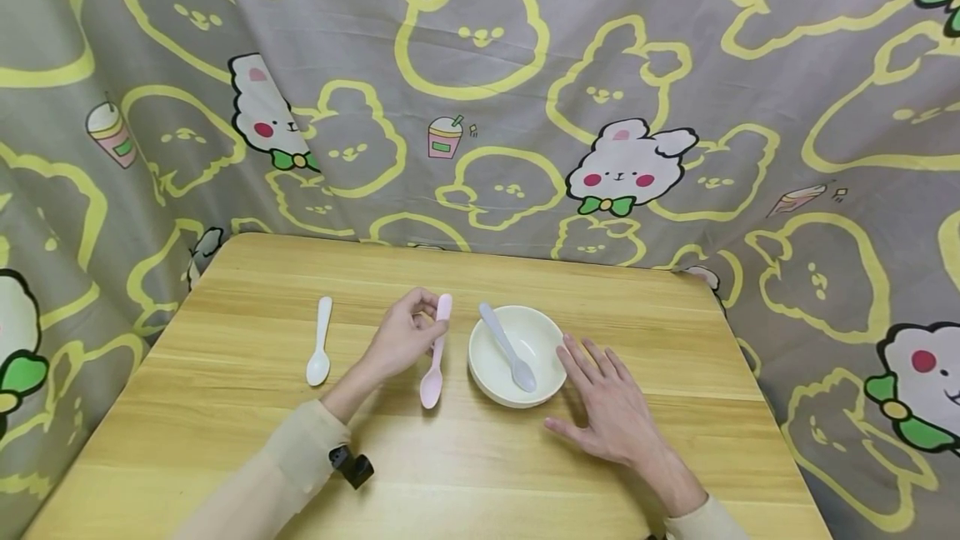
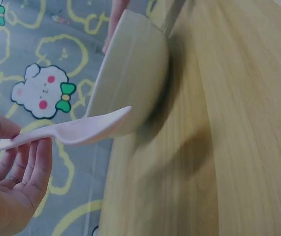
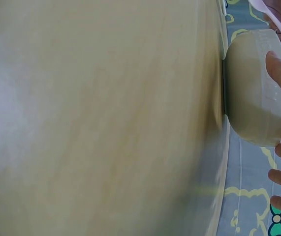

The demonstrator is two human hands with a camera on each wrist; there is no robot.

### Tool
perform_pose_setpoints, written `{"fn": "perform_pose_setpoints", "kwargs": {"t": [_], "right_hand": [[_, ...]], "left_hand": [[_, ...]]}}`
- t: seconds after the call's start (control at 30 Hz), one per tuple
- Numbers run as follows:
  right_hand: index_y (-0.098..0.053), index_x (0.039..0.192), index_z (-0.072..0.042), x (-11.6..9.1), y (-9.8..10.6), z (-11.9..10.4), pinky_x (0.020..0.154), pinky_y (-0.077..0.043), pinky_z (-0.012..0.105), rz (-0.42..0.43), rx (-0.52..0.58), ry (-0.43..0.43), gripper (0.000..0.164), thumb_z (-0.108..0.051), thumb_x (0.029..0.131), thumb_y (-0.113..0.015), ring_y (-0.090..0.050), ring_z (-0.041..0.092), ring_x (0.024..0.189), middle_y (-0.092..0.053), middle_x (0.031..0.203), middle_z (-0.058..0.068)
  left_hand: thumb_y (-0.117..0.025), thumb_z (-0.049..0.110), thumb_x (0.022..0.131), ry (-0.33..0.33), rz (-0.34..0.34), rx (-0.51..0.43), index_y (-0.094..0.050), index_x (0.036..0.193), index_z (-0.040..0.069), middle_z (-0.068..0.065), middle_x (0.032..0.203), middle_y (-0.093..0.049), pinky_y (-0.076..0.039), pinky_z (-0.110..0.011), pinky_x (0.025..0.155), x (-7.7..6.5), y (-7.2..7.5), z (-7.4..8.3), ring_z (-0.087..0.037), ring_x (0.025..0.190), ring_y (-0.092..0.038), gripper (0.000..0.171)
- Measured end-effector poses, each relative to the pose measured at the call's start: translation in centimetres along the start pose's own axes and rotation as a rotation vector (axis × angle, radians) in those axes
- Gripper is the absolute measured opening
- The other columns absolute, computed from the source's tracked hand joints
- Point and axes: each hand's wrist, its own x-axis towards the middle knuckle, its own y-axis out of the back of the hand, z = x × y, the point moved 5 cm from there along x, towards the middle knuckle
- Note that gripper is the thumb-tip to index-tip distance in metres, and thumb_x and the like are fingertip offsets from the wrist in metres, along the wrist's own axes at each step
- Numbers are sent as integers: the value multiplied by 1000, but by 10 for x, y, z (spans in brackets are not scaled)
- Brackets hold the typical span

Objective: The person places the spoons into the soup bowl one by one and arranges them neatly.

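My left hand pinches a pink spoon by its handle, just left of the bowl. In the left wrist view the pink spoon is lifted clear of the table, its tip in front of the bowl's side. The cream bowl stands upright on the table. Inside it leans a pale grey-lilac spoon, its handle over the far left rim. My right hand is spread with straight fingers at the bowl's right side; whether the fingertips touch the rim I cannot tell.
A white spoon lies on the wooden table, left of my left hand. Behind the table and along its sides hangs a grey patterned curtain. A small black device sits at my left wrist.
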Motion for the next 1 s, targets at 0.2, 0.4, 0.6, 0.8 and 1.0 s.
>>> {"fn": "perform_pose_setpoints", "kwargs": {"t": [0.2, 0.4, 0.6, 0.8, 1.0], "right_hand": [[-41, 162, -11, 0, -1, 1, 124, -35, 60, -5, -2, -3, 107, -83, 85, -61, -44, 39, 152, -38, 171, 8], [-42, 161, -11, -1, 0, 0, 124, -35, 60, -4, -1, -2, 107, -83, 85, -61, -45, 39, 152, -39, 171, 8], [-42, 161, -11, -1, -1, 1, 123, -36, 60, 5, -5, -1, 107, -83, 84, -62, -45, 39, 152, -40, 171, 9], [-42, 161, -11, -1, -1, 1, 123, -36, 61, 9, -9, 3, 107, -84, 85, -60, -46, 39, 151, -40, 170, 9], [-41, 162, -11, -1, -1, 1, 124, -35, 61, 2, -7, 2, 107, -83, 85, -60, -44, 38, 152, -39, 171, 9]], "left_hand": [[-69, 3, 96, -18, 20, -58, -58, 121, -1, -14, 108, -63, -67, -48, 70, -1, -4, 10, -12, 67, -63, 27], [-68, 2, 96, -19, 50, -120, -57, 120, -1, -13, 107, -62, -67, -45, 72, -1, -6, 17, -12, 69, -67, 27], [-69, 1, 95, -60, 82, -141, -58, 117, 0, -11, 103, -62, -67, -50, 73, 0, -8, 21, -11, 70, -67, 24], [-69, 1, 96, -106, 103, -149, -58, 118, 0, -12, 105, -64, -67, -50, 76, 1, -9, 25, -10, 70, -67, 25], [-69, -2, 95, -130, 125, -152, -58, 118, -2, -16, 106, -66, -66, -30, 69, 4, -12, 29, -10, 71, -67, 26]]}}
